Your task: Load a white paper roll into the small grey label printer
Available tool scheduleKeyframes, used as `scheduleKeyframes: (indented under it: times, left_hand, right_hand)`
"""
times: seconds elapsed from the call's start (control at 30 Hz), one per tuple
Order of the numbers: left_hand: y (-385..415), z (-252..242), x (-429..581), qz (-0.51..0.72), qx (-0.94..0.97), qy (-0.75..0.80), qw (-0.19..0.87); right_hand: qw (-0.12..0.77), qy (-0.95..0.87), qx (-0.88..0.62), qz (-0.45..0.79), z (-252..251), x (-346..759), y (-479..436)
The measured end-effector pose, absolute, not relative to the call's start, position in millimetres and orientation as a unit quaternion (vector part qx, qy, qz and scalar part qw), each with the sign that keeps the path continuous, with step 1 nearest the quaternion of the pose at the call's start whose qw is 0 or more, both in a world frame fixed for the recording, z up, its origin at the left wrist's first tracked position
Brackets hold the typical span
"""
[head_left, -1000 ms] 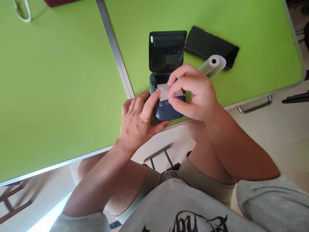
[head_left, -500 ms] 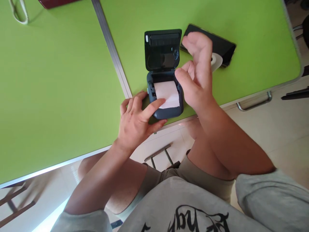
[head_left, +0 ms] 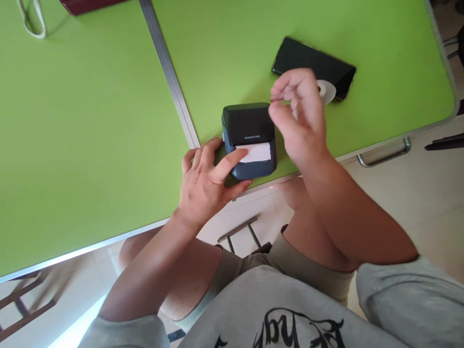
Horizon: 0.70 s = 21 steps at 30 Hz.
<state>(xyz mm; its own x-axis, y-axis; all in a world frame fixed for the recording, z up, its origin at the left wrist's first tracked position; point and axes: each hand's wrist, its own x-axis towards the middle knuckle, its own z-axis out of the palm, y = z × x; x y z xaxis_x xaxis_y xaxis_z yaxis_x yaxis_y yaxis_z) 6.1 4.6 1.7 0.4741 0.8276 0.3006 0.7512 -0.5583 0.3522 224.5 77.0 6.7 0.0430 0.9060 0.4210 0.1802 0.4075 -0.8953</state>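
Observation:
A small dark printer (head_left: 248,129) sits near the front edge of the green table (head_left: 90,135) with its lid down. A strip of white paper (head_left: 258,152) sticks out of its slot. My left hand (head_left: 206,181) grips the printer's left side, index finger lying on the paper strip. Just right of the printer and above the table, my right hand (head_left: 299,116) hovers with its fingers loosely curled and nothing in them. A white paper roll (head_left: 326,91) lies behind that hand, mostly hidden.
A black phone (head_left: 315,65) lies flat at the back right. A metal seam (head_left: 168,72) divides the two green table tops. A dark red object (head_left: 87,5) and a white cord loop (head_left: 32,19) lie at the far left. A metal handle (head_left: 384,154) hangs under the table edge.
The printer lid was open with paper laid over the bay; it is now closed on the paper. My right hand has lifted away to the right. My left hand stayed in place.

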Motion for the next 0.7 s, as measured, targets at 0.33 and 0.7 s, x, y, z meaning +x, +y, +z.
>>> scheduleKeyframes:
  times: [0.33,0.7]
  left_hand:
    - [5,3,10,0.201,0.844,0.49,0.09]
    - [8,-3,10,0.215,0.822,0.511,0.125]
  right_hand:
    - [0.351,-0.717,-0.448,0.401,17,241,81]
    - [0.426,-0.689,-0.497,0.311,-7,230,73]
